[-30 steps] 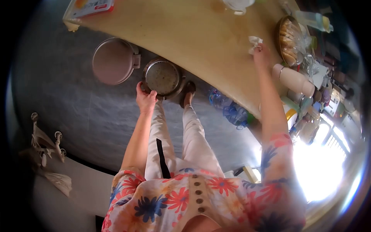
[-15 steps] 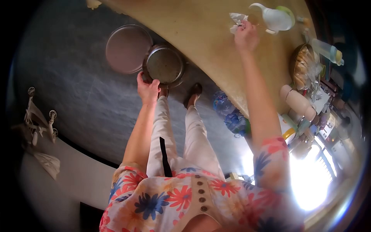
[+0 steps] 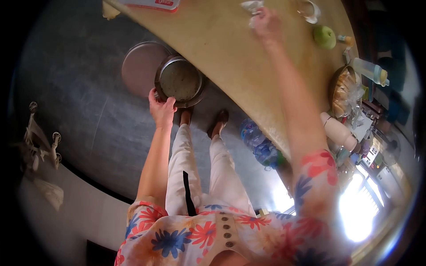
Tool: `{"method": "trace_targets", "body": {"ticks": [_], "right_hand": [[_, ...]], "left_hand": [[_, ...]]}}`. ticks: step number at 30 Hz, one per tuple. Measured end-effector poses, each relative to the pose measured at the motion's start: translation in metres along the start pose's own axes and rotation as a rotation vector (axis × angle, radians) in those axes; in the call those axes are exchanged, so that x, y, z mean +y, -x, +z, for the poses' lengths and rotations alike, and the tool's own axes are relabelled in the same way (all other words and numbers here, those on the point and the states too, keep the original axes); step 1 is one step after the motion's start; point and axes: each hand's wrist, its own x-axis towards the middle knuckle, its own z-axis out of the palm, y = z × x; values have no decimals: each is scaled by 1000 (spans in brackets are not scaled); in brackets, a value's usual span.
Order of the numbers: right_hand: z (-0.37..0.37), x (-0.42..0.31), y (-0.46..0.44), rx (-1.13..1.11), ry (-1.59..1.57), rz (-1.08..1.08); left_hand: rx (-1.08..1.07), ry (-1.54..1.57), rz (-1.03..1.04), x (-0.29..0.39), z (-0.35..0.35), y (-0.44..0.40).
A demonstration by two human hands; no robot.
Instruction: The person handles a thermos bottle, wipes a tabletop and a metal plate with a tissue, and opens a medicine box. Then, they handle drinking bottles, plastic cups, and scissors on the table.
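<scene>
My left hand (image 3: 163, 109) is closed on the rim of a round metal pan (image 3: 179, 80), thumb over the near edge. The pan is held beside the table edge, above the floor, and partly overlaps a round pinkish-brown disc (image 3: 141, 68). On the tabletop, my right hand (image 3: 267, 24) is closed on a crumpled white tissue (image 3: 253, 6), which looks blurred. A white curved object (image 3: 313, 14), cut off near the top, lies to the right of that hand; its kind is unclear. A green apple (image 3: 325, 37) sits farther right.
The beige table (image 3: 230, 48) runs diagonally. On its right side are a bread basket (image 3: 344, 91), a clear bottle (image 3: 370, 71) and a pink tumbler (image 3: 339, 131). Wrapped plastic bottles (image 3: 262, 144) stand by the table edge. A white wheeled toy (image 3: 42, 137) is at left.
My right hand has moved up and left over the table with the tissue. The white object no longer covers the apple. My left hand and pan shifted slightly left and down in view.
</scene>
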Motion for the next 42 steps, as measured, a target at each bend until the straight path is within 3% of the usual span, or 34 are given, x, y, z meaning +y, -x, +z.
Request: {"method": "trace_targets", "body": {"ticks": [1,2,4,5,6,7,9,11,13,15,18,19,21,27,30,33,37,39,42], "right_hand": [[12,-7,4,5,68,-66],[13,-34,27,11,-110,-182],[34,-57,92,-497,-180,-103],[30,-79,130,-185,-279,-396],[4,-100,142,-457,-362,-258],[-15,-111,151,-565,-418,-197],[-28,-86,140,-297,-418,-181],[-53,-40,105,-329,-382,294],[-65,37,86,-298,-25,-29],[-104,46,42,-611,-477,482],[-128,41,-21,-446,-342,876],[-120,53,-28,-415,-445,975],[-94,74,-41,-345,-654,1160],[-69,109,-61,-297,-860,1326],[-85,82,-53,-131,-839,1208],[-111,70,-21,-84,-781,921],[-161,79,31,-29,-491,672],[-177,98,52,-16,-368,626],[-184,125,61,-13,-325,718]], "left_hand": [[-2,1,-8,-1,-1,0],[-3,4,-16,-1,-2,0],[-8,-3,-26,2,-2,1],[-8,-13,-29,4,-2,2],[-8,-24,-29,7,-2,3],[-22,-26,-32,8,-3,4],[-41,-32,-43,11,-5,6],[-36,-42,-33,11,-8,9],[-34,-33,-27,12,-8,13],[-35,-12,-34,9,-11,19],[-19,12,-34,11,-12,28],[-11,18,-37,11,-12,32],[22,31,-47,10,-12,38],[58,-11,-39,-13,-18,42],[56,-6,-48,-25,-19,42],[52,-3,-65,-25,-19,44],[77,-12,-72,-18,-17,45],[55,-21,-55,-18,-20,42],[41,-18,-43,-11,-16,42]]}}
